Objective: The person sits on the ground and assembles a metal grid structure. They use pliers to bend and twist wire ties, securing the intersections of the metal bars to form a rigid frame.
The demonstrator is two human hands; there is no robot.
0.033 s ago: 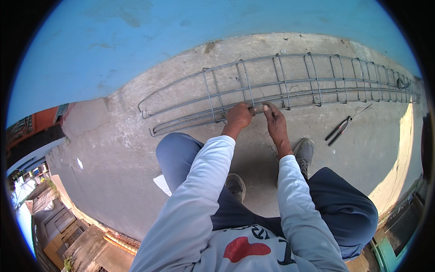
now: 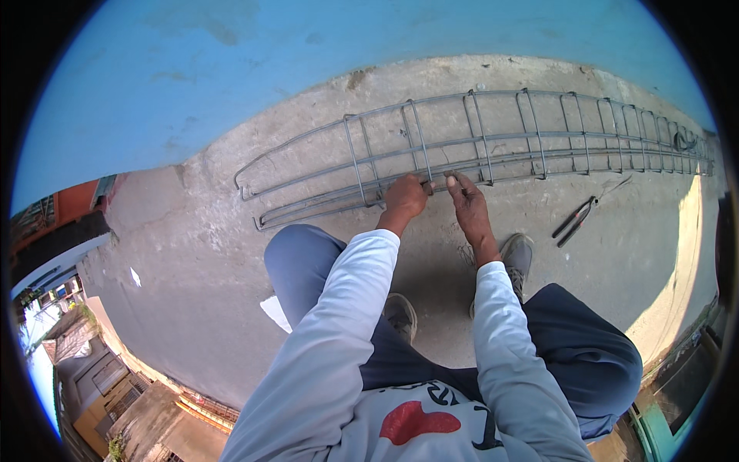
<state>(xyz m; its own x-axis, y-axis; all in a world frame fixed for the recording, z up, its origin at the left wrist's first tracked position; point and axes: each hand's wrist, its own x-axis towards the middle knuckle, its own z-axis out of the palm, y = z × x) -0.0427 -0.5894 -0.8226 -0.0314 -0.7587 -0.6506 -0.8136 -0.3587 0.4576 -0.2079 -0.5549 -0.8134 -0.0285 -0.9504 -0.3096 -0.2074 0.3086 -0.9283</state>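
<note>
Head view: steel rebar cage [image 2: 485, 139] lies on the concrete floor [image 2: 192, 300], long axis running left to right across the upper half, alongside the blue wall [image 2: 231, 77]. Left end has bars bent into hooks; cross ties link the long bars from there to the far right. Both hands are at the cage's near long bars, left of its middle. Left hand [image 2: 406, 199]: fingers curled, thumb side toward the other hand; cannot tell whether it's clamped on a bar or on something thin. Right hand [image 2: 469, 204]: thumb and fingertips close together at the near bars, just beside the left, small gap between the two; what's in the pinch can't be made out. Dark coil [image 2: 683, 140] sits at the cage's right end. Pliers [image 2: 590, 203] lie on the floor right of the hands, dark handles toward the person, thin wires [image 2: 616, 185] by the head. Gray shoe [image 2: 517, 258] is near the right wrist. Writing: white shirt [image 2: 339, 339] carries a red heart-like print [image 2: 419, 422] with dark lettering [image 2: 443, 394] above it, foreshortened, plus a black mark [image 2: 487, 431] to the right.
</note>
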